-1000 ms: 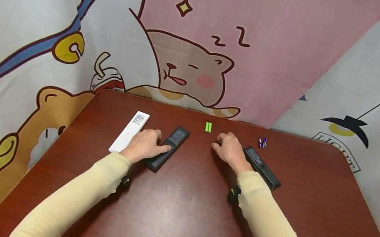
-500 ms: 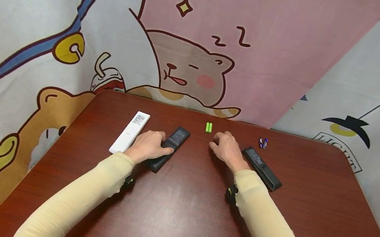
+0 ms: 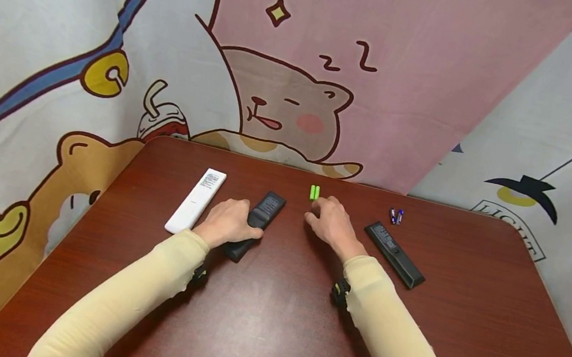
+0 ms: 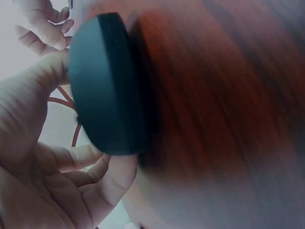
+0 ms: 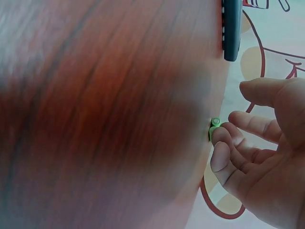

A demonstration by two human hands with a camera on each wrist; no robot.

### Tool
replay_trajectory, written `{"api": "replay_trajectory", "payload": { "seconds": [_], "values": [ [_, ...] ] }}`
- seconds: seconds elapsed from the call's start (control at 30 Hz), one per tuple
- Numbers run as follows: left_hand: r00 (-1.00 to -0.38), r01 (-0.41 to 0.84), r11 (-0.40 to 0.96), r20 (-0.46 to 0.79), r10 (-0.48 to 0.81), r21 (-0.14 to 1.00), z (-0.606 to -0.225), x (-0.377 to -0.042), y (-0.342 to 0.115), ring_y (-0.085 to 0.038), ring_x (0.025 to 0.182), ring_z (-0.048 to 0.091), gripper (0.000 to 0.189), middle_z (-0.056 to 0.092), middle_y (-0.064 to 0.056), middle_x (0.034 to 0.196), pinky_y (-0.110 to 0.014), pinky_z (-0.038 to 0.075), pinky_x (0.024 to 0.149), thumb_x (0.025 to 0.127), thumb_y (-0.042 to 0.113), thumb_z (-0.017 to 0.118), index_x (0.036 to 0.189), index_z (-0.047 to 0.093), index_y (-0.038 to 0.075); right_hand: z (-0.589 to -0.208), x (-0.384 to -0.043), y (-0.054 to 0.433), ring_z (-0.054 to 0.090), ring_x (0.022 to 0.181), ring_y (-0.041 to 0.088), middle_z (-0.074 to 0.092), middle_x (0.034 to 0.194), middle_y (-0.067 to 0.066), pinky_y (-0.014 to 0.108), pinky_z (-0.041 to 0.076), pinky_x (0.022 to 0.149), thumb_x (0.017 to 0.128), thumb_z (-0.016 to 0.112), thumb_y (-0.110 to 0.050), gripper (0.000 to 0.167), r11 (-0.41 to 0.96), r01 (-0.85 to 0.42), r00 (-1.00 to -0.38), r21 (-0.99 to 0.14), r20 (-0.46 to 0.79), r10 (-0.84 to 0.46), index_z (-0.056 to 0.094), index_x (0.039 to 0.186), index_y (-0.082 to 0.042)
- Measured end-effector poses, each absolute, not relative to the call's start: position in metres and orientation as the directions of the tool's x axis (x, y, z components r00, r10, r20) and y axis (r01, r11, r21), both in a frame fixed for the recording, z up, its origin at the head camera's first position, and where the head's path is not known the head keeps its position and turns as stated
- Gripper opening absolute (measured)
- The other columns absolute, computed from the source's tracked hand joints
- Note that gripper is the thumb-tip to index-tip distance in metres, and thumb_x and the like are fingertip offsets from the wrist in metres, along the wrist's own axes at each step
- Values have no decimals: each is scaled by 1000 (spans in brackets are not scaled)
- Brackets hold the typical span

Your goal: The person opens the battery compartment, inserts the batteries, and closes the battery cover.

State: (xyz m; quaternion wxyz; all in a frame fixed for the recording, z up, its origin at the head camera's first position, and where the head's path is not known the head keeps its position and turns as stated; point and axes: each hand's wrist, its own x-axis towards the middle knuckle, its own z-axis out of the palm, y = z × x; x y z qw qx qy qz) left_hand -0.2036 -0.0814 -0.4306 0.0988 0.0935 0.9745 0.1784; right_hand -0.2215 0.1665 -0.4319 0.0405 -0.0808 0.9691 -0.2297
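My left hand [image 3: 225,221] grips a black remote control [image 3: 268,205] that lies face down on the table. In the left wrist view, the thumb is at one side edge of the remote [image 4: 102,86] and the fingers are at the other. My right hand [image 3: 331,223] is over the table just in front of two green batteries [image 3: 314,192], which lie side by side. Its fingers are loosely bent and hold nothing. From the right wrist, the fingertips overlap one green battery [image 5: 215,122], partly hiding it.
A white remote control [image 3: 198,198] lies left of my left hand. Another black remote [image 3: 393,254] is to the right of my right hand, with two blue batteries [image 3: 396,216] behind it. A printed cloth [image 3: 410,86] hangs behind the brown table [image 3: 268,319].
My right hand has moved left, closer to the green batteries and away from the right-hand remote. My left hand has shifted slightly right on the black remote, whose near end has moved a little right.
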Motion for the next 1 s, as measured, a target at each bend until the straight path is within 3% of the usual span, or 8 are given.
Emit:
{"api": "replay_trajectory", "payload": {
  "seconds": [0.17, 0.3, 0.47, 0.73, 1.0],
  "values": [
    [-968, 129, 919, -154, 198, 371, -432, -204, -79, -23, 67, 59, 43, 61, -9, 81, -32, 45, 55, 76, 40, 83, 93, 64, 5, -432, -219, 161, 63, 112, 40, 60, 124, 21, 54, 52, 97, 100, 68, -25, 37, 872, -139, -982, -470, -46, -181, 66, 129, -2],
    [-967, 153, 915, -134, 216, 374, -433, -204, -79, -24, 76, 59, 53, 60, -12, 93, -34, 48, 63, 78, 39, 83, 109, 67, 0, -432, -217, 159, 63, 111, 40, 61, 122, 20, 54, 52, 96, 99, 68, -24, 37, 867, -148, -982, -476, -30, -184, 67, 128, -2],
    [-967, 118, 871, -143, 209, 476, -436, -206, -81, -26, 82, 63, 59, 67, -14, 97, -40, 52, 72, 84, 39, 82, 121, 61, -2, -432, -214, 157, 63, 112, 39, 61, 123, 20, 53, 51, 97, 99, 68, -24, 37, 851, -167, -980, -497, -8, -197, 68, 128, -2],
    [-975, -7, 759, -174, 140, 652, -440, -206, -80, -26, 81, 62, 42, 66, -13, 89, -36, 50, 71, 90, 38, 73, 105, 59, 2, -431, -209, 152, 63, 109, 37, 62, 123, 19, 52, 52, 94, 99, 67, -23, 34, 820, -186, -978, -541, 25, -206, 69, 126, -3],
    [-985, -102, 565, -164, 60, 819, -440, -207, -73, -27, 89, 64, 29, 67, -16, 98, -33, 49, 74, 97, 33, 66, 99, 56, 5, -429, -205, 147, 61, 117, 35, 63, 128, 19, 50, 51, 99, 99, 68, -21, 31, 786, -207, -974, -582, 47, -222, 69, 124, -3]
  ]
}}
